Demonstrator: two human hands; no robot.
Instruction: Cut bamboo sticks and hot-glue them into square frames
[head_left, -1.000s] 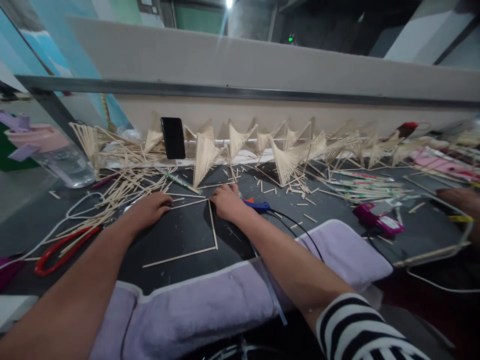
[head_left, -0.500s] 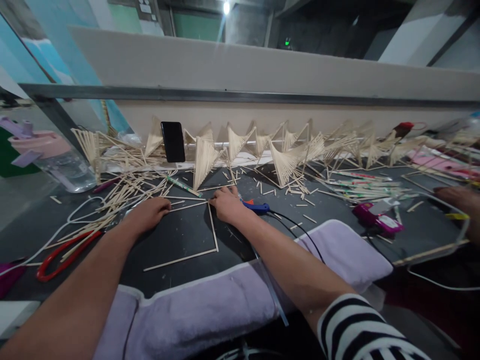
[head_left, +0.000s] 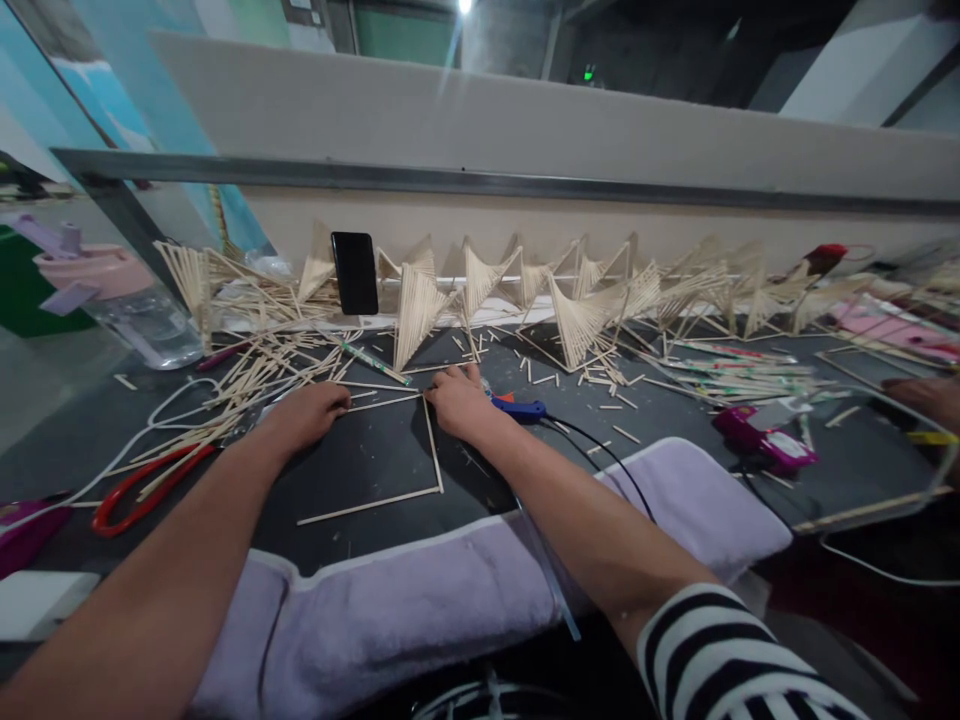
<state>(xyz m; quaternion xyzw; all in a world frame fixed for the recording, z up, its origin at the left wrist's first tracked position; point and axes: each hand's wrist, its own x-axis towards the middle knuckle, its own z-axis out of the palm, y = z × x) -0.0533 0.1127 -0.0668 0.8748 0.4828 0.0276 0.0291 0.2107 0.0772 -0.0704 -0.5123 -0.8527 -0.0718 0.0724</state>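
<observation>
Thin wooden sticks form a three-sided outline on the dark tabletop; its near stick [head_left: 367, 506] and right-hand stick [head_left: 433, 445] meet at a corner. My left hand [head_left: 319, 408], fingers closed, grips the left end of the far stick [head_left: 386, 403]. At that stick's other end, my right hand [head_left: 457, 402] pinches the far right corner, its fingertips hiding part of the joint. Just right of this hand lies a blue glue gun [head_left: 521, 409] with a black cord, its front partly covered by the hand.
Twisted stick models [head_left: 420, 305] line the back, beside a propped phone [head_left: 355, 273]. Loose sticks [head_left: 255, 395], red-handled scissors [head_left: 150, 490] and a bottle [head_left: 142, 310] are at left. A lilac cloth [head_left: 420, 590] covers the near edge. Another person's hand [head_left: 922, 398] is at far right.
The view has shifted slightly, so everything appears a little further right and higher. Both hands keep their places on the far stick.
</observation>
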